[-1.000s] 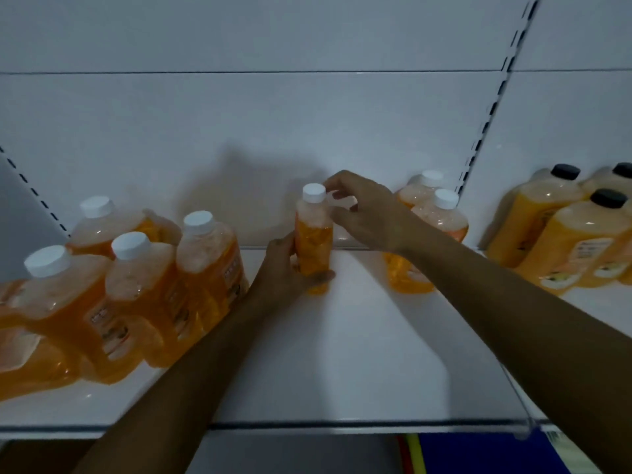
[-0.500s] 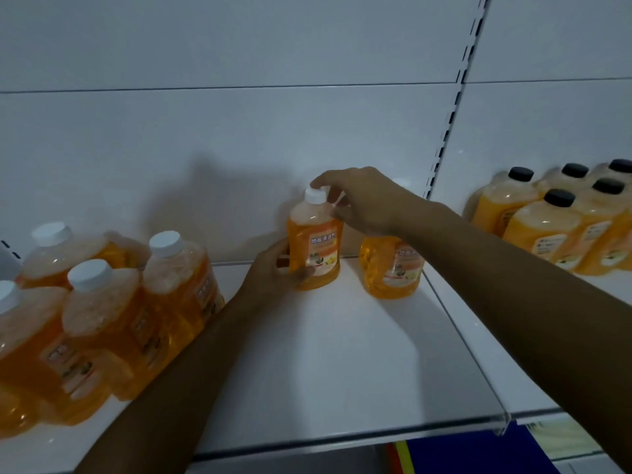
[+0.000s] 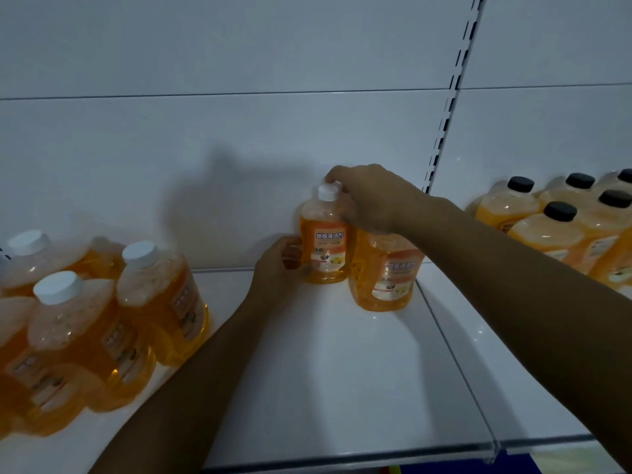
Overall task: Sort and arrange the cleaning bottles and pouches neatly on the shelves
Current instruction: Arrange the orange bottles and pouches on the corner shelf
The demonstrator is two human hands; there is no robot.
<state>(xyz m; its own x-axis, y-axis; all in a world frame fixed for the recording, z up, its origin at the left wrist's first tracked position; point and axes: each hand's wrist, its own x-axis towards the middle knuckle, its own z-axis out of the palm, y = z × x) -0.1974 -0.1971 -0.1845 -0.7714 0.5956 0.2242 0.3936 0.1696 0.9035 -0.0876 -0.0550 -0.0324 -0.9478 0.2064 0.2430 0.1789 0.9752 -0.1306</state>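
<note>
The small orange bottle (image 3: 325, 246) stands straight up at the back of the shelf (image 3: 342, 371), touching the bigger bottle (image 3: 384, 271) on its right, with the left hand (image 3: 278, 268) gripping its side and the right hand (image 3: 371, 200) pinching its cap.

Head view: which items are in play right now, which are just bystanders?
In play: small orange bottle, left hand at its base, right hand at its cap, shelf.
Bystanders: neighbouring bottle, white-capped bottles, black-capped bottles.
</note>
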